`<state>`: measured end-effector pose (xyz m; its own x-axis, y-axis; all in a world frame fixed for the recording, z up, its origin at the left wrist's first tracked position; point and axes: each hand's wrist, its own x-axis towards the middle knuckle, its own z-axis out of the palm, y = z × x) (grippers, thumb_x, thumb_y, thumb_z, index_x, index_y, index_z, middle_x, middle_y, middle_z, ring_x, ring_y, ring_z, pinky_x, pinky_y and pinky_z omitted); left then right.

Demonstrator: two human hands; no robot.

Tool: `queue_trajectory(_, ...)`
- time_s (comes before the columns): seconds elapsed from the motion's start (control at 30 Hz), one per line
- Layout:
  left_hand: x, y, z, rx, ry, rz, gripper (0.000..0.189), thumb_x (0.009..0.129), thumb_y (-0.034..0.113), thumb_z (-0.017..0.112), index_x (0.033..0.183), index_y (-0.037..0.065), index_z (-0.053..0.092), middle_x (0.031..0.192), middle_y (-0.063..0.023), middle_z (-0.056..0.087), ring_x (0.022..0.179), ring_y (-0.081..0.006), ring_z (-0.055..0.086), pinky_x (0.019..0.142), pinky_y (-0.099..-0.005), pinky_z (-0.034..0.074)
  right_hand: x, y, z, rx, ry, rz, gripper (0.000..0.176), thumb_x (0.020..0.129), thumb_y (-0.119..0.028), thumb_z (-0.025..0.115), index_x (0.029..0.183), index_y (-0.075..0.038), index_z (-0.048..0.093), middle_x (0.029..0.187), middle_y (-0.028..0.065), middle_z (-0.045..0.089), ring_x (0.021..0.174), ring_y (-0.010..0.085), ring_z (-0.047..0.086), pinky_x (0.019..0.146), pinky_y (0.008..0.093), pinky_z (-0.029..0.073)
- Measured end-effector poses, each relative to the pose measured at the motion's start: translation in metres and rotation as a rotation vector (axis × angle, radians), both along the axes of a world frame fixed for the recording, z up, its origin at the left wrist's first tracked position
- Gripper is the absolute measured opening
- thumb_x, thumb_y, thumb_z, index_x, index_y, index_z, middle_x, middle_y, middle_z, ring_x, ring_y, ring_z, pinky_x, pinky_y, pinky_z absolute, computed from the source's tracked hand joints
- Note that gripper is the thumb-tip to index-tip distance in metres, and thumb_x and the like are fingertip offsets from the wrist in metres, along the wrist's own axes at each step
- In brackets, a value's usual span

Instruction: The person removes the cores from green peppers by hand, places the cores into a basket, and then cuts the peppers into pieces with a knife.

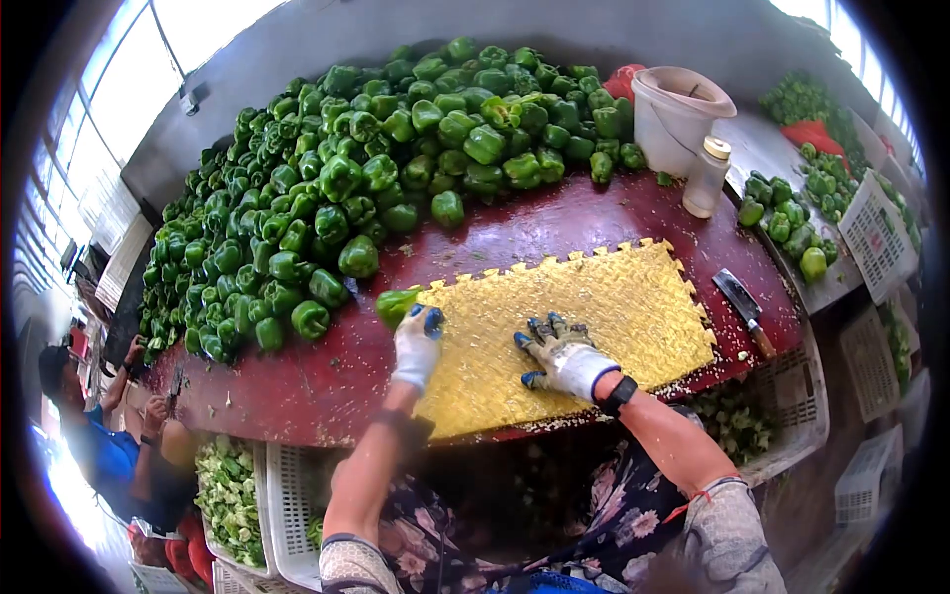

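- Co-worker (99, 450): far left, at the table's edge.
- Crate (287, 515): under the table (297, 386), with cut green pieces beside it.
- Pile (376, 158): green peppers, heaped across the table's back left.
- Pepper (394, 303): at the mat's left corner, in the left hand (418, 345), gloved fingers closed on it.
- Mat (604, 297): yellow, on the table.
- Right hand (564, 356): gloved, spread flat on the mat, holding nothing.
- Knife (744, 309): right of the mat.
- Bucket (678, 114), bottle (708, 176): back right.

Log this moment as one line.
left hand: on green pepper | right hand: open, flat on yellow mat | knife: untouched, on red table
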<state>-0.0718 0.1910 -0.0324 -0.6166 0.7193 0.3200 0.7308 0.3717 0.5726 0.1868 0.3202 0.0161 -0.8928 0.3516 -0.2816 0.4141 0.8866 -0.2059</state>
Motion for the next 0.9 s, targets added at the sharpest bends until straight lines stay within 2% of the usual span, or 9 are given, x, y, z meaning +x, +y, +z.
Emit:
queue_trajectory(0.13,0.064,-0.018,0.048,0.086,-0.269,-0.218,0.035,0.071,-0.005,0.073,0.105,0.001,0.069,0.098,-0.0126,0.07,0.087,-0.0195,0.068,0.08,-0.0288,0.053,0.001,0.008,-0.003,0.067,0.117,0.029,0.068,0.092,-0.043,0.052,0.149,-0.011,0.032,0.153,0.0193,0.032,0.142,0.0404,0.027,0.112,0.0563,0.027)
queue_trajectory(0.23,0.088,-0.024,0.056,0.271,-0.609,-0.389,0.03,0.073,-0.019,0.062,0.097,-0.002,0.069,0.091,-0.0019,0.065,0.088,-0.0116,0.064,0.081,-0.0257,0.054,-0.003,0.012,0.001,-0.099,0.365,-0.155,0.056,0.091,-0.027,0.057,0.142,-0.008,0.041,0.138,0.0194,0.051,0.13,0.037,0.046,0.106,0.0443,0.041)
queue_trajectory(0.33,0.089,-0.03,0.046,0.251,-0.52,-0.391,0.032,0.073,-0.018,0.063,0.1,-0.002,0.068,0.097,-0.0031,0.065,0.089,-0.0125,0.064,0.081,-0.026,0.055,-0.005,0.018,0.008,-0.602,0.496,-0.339,0.066,0.093,-0.031,0.057,0.149,-0.01,0.031,0.138,0.0228,0.051,0.125,0.0345,0.051,0.104,0.0402,0.044)
queue_trajectory(0.43,0.085,-0.033,0.036,0.404,-0.765,-0.344,0.024,0.079,-0.011,0.068,0.101,-0.002,0.068,0.098,-0.0048,0.066,0.09,-0.0127,0.064,0.079,-0.026,0.055,-0.018,0.034,-0.036,-0.903,0.64,-0.212,0.072,0.093,-0.035,0.057,0.152,-0.012,0.024,0.14,0.0255,0.047,0.125,0.0328,0.052,0.103,0.038,0.044)
queue_trajectory(0.47,0.086,-0.036,0.038,0.392,-0.796,-0.329,0.041,0.072,-0.021,0.058,0.106,0.0,0.066,0.102,-0.0054,0.068,0.096,-0.014,0.065,0.09,-0.0272,0.052,-0.017,0.03,-0.029,-0.9,0.631,-0.216,0.072,0.093,-0.035,0.057,0.152,-0.012,0.024,0.14,0.0255,0.047,0.125,0.0328,0.052,0.103,0.038,0.044)
queue_trajectory(0.57,0.084,-0.04,0.032,0.413,-0.897,-0.345,0.036,0.075,-0.018,0.059,0.106,0.0,0.066,0.101,-0.0048,0.068,0.094,-0.0137,0.064,0.088,-0.0266,0.052,-0.021,0.014,-0.012,-0.89,0.485,-0.159,0.07,0.09,-0.034,0.059,0.15,-0.01,0.03,0.138,0.0257,0.049,0.125,0.0358,0.051,0.103,0.0393,0.043)
queue_trajectory(0.67,0.086,-0.04,0.032,0.432,-0.986,-0.403,0.042,0.081,-0.01,0.064,0.12,0.001,0.06,0.114,-0.0067,0.063,0.088,-0.013,0.063,0.077,-0.0254,0.054,-0.027,0.011,-0.028,-0.51,0.475,0.031,0.069,0.089,-0.037,0.061,0.147,-0.009,0.035,0.138,0.0258,0.049,0.126,0.0405,0.049,0.105,0.0423,0.041)
queue_trajectory(0.77,0.09,-0.039,0.041,0.374,-1.027,-0.13,0.073,0.085,0.009,0.073,0.146,0.014,0.034,0.135,-0.0106,0.044,0.076,-0.0148,0.063,0.054,-0.0263,0.055,-0.03,0.001,-0.026,-0.487,0.437,-0.018,0.071,0.086,-0.038,0.064,0.145,-0.008,0.038,0.137,0.0258,0.048,0.126,0.0425,0.047,0.105,0.0445,0.04)
queue_trajectory(0.9,0.101,-0.037,0.022,0.157,-1.284,-0.148,0.075,0.086,0.013,0.074,0.148,0.015,0.031,0.122,-0.0054,0.051,0.085,-0.014,0.06,0.062,-0.0259,0.054,-0.036,-0.002,-0.033,-0.346,0.459,0.04,0.07,0.085,-0.034,0.065,0.144,-0.008,0.038,0.136,0.0259,0.049,0.124,0.0417,0.049,0.103,0.0447,0.042)
